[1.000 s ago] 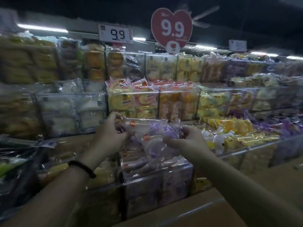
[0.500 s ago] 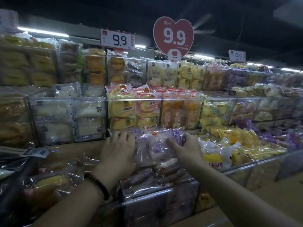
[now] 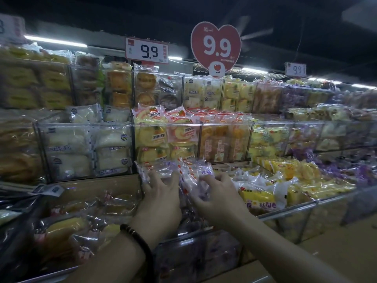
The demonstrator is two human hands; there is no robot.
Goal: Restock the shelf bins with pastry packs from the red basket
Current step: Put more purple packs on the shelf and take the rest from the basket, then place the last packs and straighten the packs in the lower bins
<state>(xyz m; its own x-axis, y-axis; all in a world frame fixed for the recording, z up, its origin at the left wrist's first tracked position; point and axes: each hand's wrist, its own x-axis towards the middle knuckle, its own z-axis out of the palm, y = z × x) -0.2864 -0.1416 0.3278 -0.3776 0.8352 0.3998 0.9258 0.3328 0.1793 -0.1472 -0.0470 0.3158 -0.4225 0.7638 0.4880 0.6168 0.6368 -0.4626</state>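
- 2 clear plastic pastry packs with purple lettering point(image 3: 163, 169) lie side by side on top of the heap in a clear acrylic shelf bin point(image 3: 195, 241) on the lowest tier, straight ahead of the person.
- The left hand point(image 3: 161, 195) lies palm down on the left pack, its fingers point(image 3: 151, 177) spread and fairly straight, pressing on the film rather than gripping it.
- The right hand point(image 3: 221, 198) touches the right pack, with its fingers point(image 3: 223, 177) laid over the wrapper and the thumb towards the film below; whether it pinches the pack or only rests on it cannot be told.
- A black bead bracelet point(image 3: 140, 241) sits on the left wrist.
- Just beside the packs on the right, yellow-and-white wrapped rolls point(image 3: 260, 199) fill the neighbouring bin.
- In the tier above, white bun packs point(image 3: 85, 152) stand behind a clear front on the left.
- Over the shelves, a red heart-shaped sign reading 9.9 point(image 3: 215, 48) stands beside a white rectangular price card reading 9.9 point(image 3: 146, 51).
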